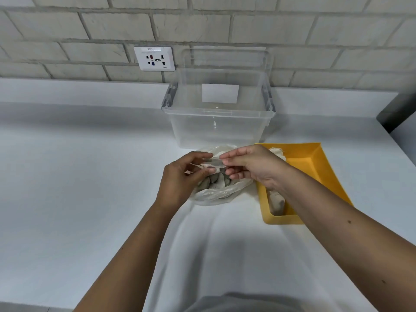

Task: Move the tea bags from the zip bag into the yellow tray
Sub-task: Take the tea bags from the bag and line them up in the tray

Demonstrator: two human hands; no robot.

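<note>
Two arms show from the near edge, both bare along all that is in view, from the upper forearm down to the fingertips. The left hand [180,176] and the right hand [249,167] have slim fingers, with nails cut short as far as the soft picture lets one tell. The right forearm [326,212] carries two small spots [349,221], one near its middle and one nearer the elbow. The left forearm [139,248] is smooth and unmarked. Between the arms, at the near edge, lies a rounded strip of plain grey garment [225,302].
</note>
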